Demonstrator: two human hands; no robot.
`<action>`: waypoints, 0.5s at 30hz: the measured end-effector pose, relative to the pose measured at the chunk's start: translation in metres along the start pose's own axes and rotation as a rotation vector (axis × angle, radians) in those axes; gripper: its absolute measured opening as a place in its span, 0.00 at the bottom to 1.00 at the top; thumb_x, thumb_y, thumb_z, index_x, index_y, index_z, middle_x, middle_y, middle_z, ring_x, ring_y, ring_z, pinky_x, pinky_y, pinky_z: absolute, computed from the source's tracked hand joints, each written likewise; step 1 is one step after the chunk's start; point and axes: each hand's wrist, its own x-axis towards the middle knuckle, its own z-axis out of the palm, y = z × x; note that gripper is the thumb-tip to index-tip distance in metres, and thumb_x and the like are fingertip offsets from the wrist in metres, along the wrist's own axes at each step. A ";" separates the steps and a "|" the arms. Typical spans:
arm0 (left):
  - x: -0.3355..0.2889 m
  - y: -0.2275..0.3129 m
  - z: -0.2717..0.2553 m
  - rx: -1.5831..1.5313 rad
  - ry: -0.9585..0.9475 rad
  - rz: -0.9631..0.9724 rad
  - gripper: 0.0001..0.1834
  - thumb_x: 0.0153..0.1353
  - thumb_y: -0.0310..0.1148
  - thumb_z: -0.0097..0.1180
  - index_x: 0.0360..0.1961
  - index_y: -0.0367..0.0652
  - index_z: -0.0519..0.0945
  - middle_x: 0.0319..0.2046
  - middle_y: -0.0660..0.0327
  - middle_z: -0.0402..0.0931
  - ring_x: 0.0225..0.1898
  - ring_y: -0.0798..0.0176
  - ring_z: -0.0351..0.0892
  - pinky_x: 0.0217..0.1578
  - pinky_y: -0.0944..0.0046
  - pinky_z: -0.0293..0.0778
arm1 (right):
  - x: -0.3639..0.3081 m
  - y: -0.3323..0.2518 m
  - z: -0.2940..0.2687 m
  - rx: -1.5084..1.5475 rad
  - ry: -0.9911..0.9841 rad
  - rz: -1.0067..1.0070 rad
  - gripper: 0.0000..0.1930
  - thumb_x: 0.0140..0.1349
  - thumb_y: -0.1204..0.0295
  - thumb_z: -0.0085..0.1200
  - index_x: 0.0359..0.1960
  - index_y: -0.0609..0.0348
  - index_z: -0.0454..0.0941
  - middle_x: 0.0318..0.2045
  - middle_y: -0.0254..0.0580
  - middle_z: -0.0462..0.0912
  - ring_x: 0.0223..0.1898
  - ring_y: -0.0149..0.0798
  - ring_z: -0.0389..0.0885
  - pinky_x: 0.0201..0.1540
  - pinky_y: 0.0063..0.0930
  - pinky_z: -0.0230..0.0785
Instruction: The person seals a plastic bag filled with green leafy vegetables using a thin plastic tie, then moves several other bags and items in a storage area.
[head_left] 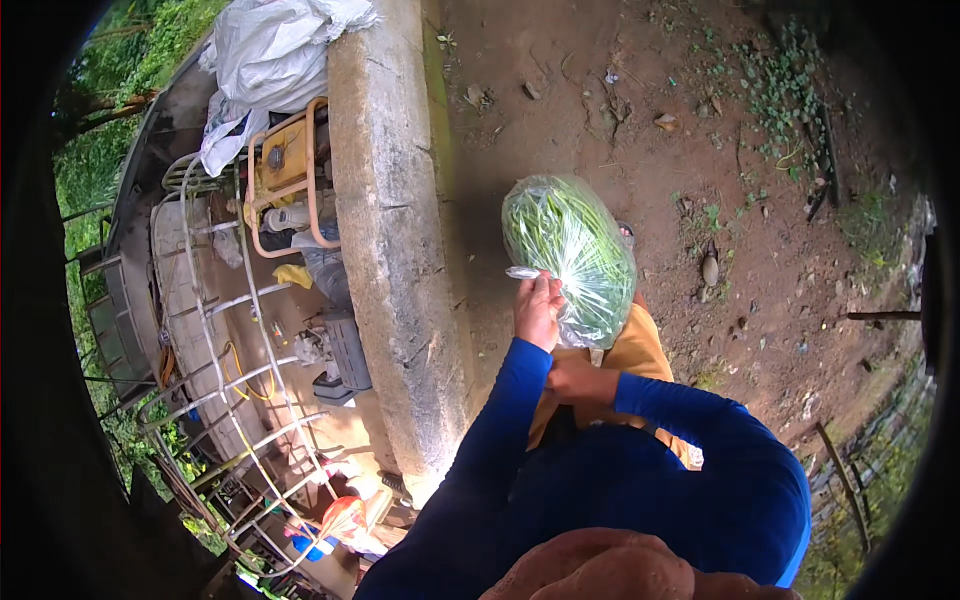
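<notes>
A clear plastic bag (572,240) packed with long, thin green vegetables rests in front of me, over my tan trousers (645,345). My left hand (538,318) is closed on the bag's gathered neck, and a twisted end of plastic (521,272) sticks out past the fingertips. Folds in the plastic fan out from that grip. My right hand (580,383) is closed in a fist just below, beside my left wrist. Its fingers are turned away, so what it holds, if anything, is hidden.
A thick concrete wall (385,230) runs along my left. Behind it stand metal railings (215,340), an orange-framed machine (285,165), a grey case (345,350) and white sacks (275,50). Brown dirt ground (700,220) with stones and weeds (785,95) lies ahead and right.
</notes>
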 end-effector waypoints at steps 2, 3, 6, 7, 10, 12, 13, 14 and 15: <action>-0.007 0.009 -0.041 0.277 -0.100 0.078 0.09 0.76 0.33 0.50 0.49 0.40 0.76 0.31 0.66 0.76 0.31 0.72 0.73 0.33 0.71 0.70 | -0.018 -0.014 -0.055 -0.090 -0.005 -0.065 0.16 0.59 0.74 0.56 0.51 0.58 0.78 0.44 0.41 0.83 0.35 0.42 0.87 0.36 0.35 0.80; -0.008 0.014 -0.065 0.428 -0.175 0.115 0.11 0.74 0.35 0.54 0.46 0.38 0.77 0.32 0.63 0.77 0.32 0.74 0.73 0.34 0.70 0.70 | -0.023 -0.045 -0.104 -0.164 0.116 -0.002 0.14 0.58 0.75 0.55 0.46 0.59 0.79 0.41 0.41 0.83 0.33 0.42 0.87 0.32 0.34 0.81; -0.004 0.003 -0.093 0.725 -0.265 0.331 0.10 0.72 0.35 0.55 0.41 0.37 0.78 0.32 0.63 0.78 0.32 0.68 0.75 0.35 0.65 0.72 | 0.000 -0.079 -0.174 -0.345 0.205 -0.083 0.24 0.59 0.75 0.51 0.59 0.63 0.74 0.49 0.47 0.81 0.34 0.44 0.88 0.33 0.35 0.82; -0.001 0.002 -0.090 0.957 -0.314 0.545 0.11 0.72 0.35 0.55 0.41 0.36 0.78 0.33 0.63 0.78 0.33 0.65 0.77 0.36 0.63 0.73 | 0.010 -0.075 -0.170 -0.391 0.153 -0.123 0.26 0.60 0.75 0.50 0.63 0.64 0.71 0.52 0.49 0.80 0.34 0.45 0.88 0.33 0.35 0.82; 0.007 -0.015 -0.078 1.271 -0.382 0.717 0.10 0.72 0.34 0.53 0.45 0.37 0.78 0.37 0.63 0.79 0.39 0.64 0.79 0.41 0.62 0.76 | 0.029 -0.063 -0.157 -0.489 0.175 -0.274 0.30 0.62 0.74 0.47 0.68 0.68 0.65 0.57 0.55 0.76 0.34 0.49 0.88 0.35 0.38 0.82; 0.018 -0.028 -0.076 0.735 -0.354 0.247 0.10 0.72 0.31 0.54 0.50 0.39 0.77 0.44 0.62 0.79 0.46 0.68 0.78 0.46 0.65 0.76 | 0.041 -0.045 -0.152 -0.469 0.037 -0.192 0.30 0.64 0.73 0.46 0.68 0.72 0.63 0.55 0.60 0.77 0.35 0.55 0.88 0.37 0.44 0.82; 0.024 -0.037 -0.074 0.502 -0.357 0.226 0.11 0.71 0.31 0.54 0.51 0.39 0.77 0.44 0.62 0.79 0.46 0.68 0.78 0.46 0.64 0.76 | 0.041 -0.035 -0.153 -0.476 -0.038 -0.133 0.30 0.64 0.73 0.45 0.68 0.74 0.62 0.56 0.62 0.76 0.37 0.56 0.87 0.39 0.44 0.82; 0.033 -0.044 -0.086 0.278 -0.341 0.216 0.11 0.71 0.30 0.54 0.51 0.39 0.76 0.43 0.62 0.79 0.45 0.69 0.77 0.46 0.64 0.76 | 0.051 -0.037 -0.153 -0.474 -0.109 -0.093 0.30 0.65 0.73 0.44 0.68 0.75 0.61 0.57 0.65 0.75 0.40 0.57 0.87 0.41 0.44 0.82; 0.040 -0.046 -0.097 0.263 -0.343 0.241 0.10 0.71 0.30 0.54 0.51 0.39 0.77 0.42 0.62 0.80 0.45 0.68 0.77 0.46 0.64 0.76 | 0.055 -0.040 -0.153 -0.475 -0.182 -0.039 0.30 0.66 0.73 0.44 0.68 0.76 0.60 0.58 0.67 0.74 0.42 0.58 0.87 0.43 0.45 0.83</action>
